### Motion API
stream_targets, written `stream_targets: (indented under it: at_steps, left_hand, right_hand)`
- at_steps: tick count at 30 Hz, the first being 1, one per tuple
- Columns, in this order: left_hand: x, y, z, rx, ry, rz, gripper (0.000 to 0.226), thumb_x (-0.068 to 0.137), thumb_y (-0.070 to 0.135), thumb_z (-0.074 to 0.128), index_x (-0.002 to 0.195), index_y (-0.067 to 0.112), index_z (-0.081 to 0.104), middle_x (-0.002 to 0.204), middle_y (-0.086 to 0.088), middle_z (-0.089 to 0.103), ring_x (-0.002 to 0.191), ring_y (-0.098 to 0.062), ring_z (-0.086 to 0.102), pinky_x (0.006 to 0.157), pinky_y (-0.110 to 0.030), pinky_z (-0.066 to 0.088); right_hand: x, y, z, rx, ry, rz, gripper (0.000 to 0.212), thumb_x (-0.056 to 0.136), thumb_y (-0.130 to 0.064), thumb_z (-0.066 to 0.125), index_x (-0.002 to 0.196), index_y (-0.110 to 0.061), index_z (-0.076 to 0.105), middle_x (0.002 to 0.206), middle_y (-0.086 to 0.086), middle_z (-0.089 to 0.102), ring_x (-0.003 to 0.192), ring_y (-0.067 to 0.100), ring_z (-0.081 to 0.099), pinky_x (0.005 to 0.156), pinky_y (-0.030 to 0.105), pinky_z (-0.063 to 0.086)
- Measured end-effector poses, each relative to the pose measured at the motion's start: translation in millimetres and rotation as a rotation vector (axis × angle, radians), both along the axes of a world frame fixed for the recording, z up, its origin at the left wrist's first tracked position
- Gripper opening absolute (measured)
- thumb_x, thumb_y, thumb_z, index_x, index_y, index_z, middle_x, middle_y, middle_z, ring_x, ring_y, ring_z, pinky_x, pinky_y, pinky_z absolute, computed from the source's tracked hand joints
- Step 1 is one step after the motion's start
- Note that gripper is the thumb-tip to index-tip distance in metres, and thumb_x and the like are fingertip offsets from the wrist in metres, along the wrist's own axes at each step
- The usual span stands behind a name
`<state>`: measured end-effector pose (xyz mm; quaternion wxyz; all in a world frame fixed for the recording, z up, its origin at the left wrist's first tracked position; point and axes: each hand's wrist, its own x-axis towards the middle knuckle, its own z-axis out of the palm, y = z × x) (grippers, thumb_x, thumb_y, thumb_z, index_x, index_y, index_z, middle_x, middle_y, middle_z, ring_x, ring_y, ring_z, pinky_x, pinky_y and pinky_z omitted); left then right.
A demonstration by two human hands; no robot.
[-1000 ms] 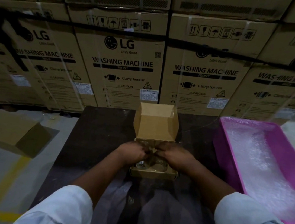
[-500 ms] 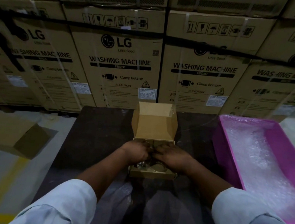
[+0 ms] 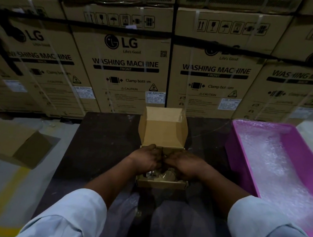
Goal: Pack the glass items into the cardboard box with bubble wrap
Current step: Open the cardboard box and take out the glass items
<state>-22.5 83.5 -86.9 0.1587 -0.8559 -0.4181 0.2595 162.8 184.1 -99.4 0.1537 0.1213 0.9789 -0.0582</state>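
On worktop, centre: small box, lid flap standing up at the far side.
Left hand: over the box's left half, knuckles up, fingers curled down into the box. What they pinch, if anything: cannot tell, too dark.
Right hand: over the box's right half, touching or nearly touching the left hand at the middle. Fingers curled down inside; grip hidden, cannot tell.
Glass items: inside the box, near its front wall, partly under both hands. Round rims catch a little light; count unclear.
Bubble wrap: lying in the pink tray, right of the box and apart from it.
More wrap: clear sheet spread on the worktop's near end, in front of the box.
Sleeves: pale blue, pushed up on both forearms.
Floor, left: open empty-looking carton on its side.
Behind: wall of strapped washing-machine cartons.
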Motion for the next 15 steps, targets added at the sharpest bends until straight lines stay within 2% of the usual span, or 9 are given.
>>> stream_targets:
  at_steps: [3, 5, 6, 8, 11, 13, 15]
  left_hand:
    - [3.7, -0.2, 3.6, -0.009, -0.070, 0.030, 0.015, 0.068, 0.034, 0.076, 0.082, 0.031, 0.070, 0.091, 0.007, 0.069, 0.093, -0.018, 0.061, 0.087, -0.036, 0.037]
    - [6.6, -2.0, 8.5, -0.016, -0.110, 0.081, 0.030, 0.079, 0.029, 0.065, 0.109, 0.028, 0.066, 0.118, -0.001, 0.063, 0.112, -0.023, 0.054, 0.097, -0.039, 0.034]
    - [7.2, -1.4, 6.1, -0.037, -0.124, 0.128, 0.041, 0.085, 0.026, 0.059, 0.126, 0.021, 0.057, 0.135, -0.007, 0.051, 0.124, -0.027, 0.044, 0.104, -0.042, 0.029]
    - [12.6, -2.4, 11.8, -0.126, -0.155, 0.291, 0.054, 0.089, 0.024, 0.056, 0.140, 0.016, 0.043, 0.148, -0.011, 0.032, 0.133, -0.031, 0.031, 0.109, -0.043, 0.022]
    - [20.1, -7.2, 13.6, -0.022, -0.428, 0.518, 0.046, 0.089, 0.024, 0.055, 0.134, 0.018, 0.047, 0.136, -0.011, 0.041, 0.119, -0.030, 0.044, 0.101, -0.040, 0.033]
    - [25.1, -9.2, 14.1, 0.054, -0.643, 0.811, 0.033, 0.092, 0.025, 0.051, 0.124, 0.017, 0.052, 0.123, -0.010, 0.050, 0.106, -0.029, 0.055, 0.091, -0.039, 0.045]
    - [30.6, -8.6, 16.7, 0.070, -0.779, 1.093, 0.027, 0.092, 0.030, 0.055, 0.115, 0.015, 0.055, 0.115, -0.011, 0.059, 0.102, -0.029, 0.061, 0.082, -0.038, 0.052]
  right_hand:
    - [3.1, 2.8, 3.9, -0.058, 0.037, -0.024, 0.069, 0.075, -0.035, 0.070, 0.137, -0.030, 0.041, 0.133, 0.005, 0.054, 0.120, 0.027, 0.050, 0.101, 0.040, 0.041]
    - [5.5, 2.7, 3.6, -0.103, 0.090, -0.050, 0.067, 0.075, -0.034, 0.069, 0.136, -0.031, 0.042, 0.130, 0.004, 0.056, 0.117, 0.025, 0.053, 0.098, 0.039, 0.044]
    - [7.1, 3.1, 1.2, -0.124, 0.114, -0.068, 0.065, 0.076, -0.036, 0.068, 0.135, -0.032, 0.042, 0.129, 0.002, 0.057, 0.115, 0.024, 0.054, 0.095, 0.039, 0.046]
    - [10.5, 3.2, -2.8, -0.177, 0.151, -0.124, 0.062, 0.076, -0.040, 0.068, 0.133, -0.034, 0.042, 0.127, -0.001, 0.058, 0.113, 0.021, 0.056, 0.094, 0.038, 0.047]
    - [13.2, 3.1, -0.7, -0.252, 0.186, -0.174, 0.067, 0.077, -0.037, 0.070, 0.137, -0.031, 0.041, 0.132, 0.003, 0.056, 0.120, 0.022, 0.053, 0.100, 0.036, 0.043]
    - [14.3, 3.1, 3.7, -0.292, 0.208, -0.186, 0.073, 0.077, -0.035, 0.072, 0.141, -0.029, 0.037, 0.134, 0.006, 0.054, 0.121, 0.023, 0.052, 0.102, 0.035, 0.042]
    - [14.9, 4.7, 4.8, -0.320, 0.230, -0.204, 0.075, 0.076, -0.033, 0.074, 0.141, -0.025, 0.039, 0.134, 0.006, 0.054, 0.120, 0.022, 0.052, 0.101, 0.031, 0.042]
